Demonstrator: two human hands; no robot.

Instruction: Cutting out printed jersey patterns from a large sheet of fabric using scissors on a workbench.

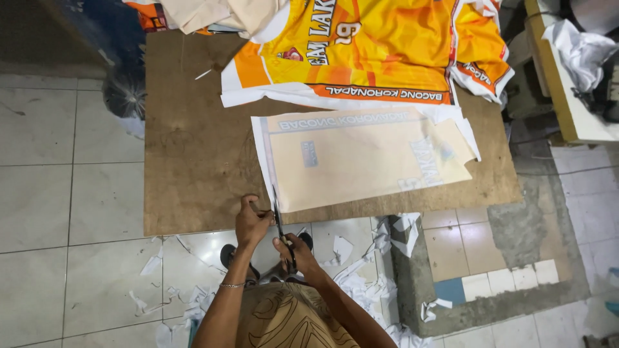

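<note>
A pair of scissors (282, 225) is gripped in the right hand (293, 248), just below the middle of the frame, with the fingers closed through the handles and the dark blades pointing up along the left edge of a pale printed sheet (364, 161). The near left corner of that sheet is pinched by the left hand (251, 220), whose fingers are curled together on the white margin, just beside the blades. A thin bracelet (232, 285) is worn on the left wrist.

The pale sheet is laid flat, print side down, on a brown board tabletop (187, 161) that fills the centre of the frame; its faint lettering is seen in reverse through the paper, and a white border runs along its left and upper edges. Above it, in the upper middle and upper right of the frame, bright orange and yellow printed sheets (374, 51) are spread, overlapping the pale sheet's upper edge. Folded cream cloth (213, 13) is heaped at the top edge, left of the orange sheets.

White paper scraps (374, 283) are scattered over the tiled floor (58, 212) along the bottom of the frame, on both sides of the person. Dark sandals (229, 256) are seen under the hands. A white crumpled cloth (580, 51) lies on a light bench at the upper right.
</note>
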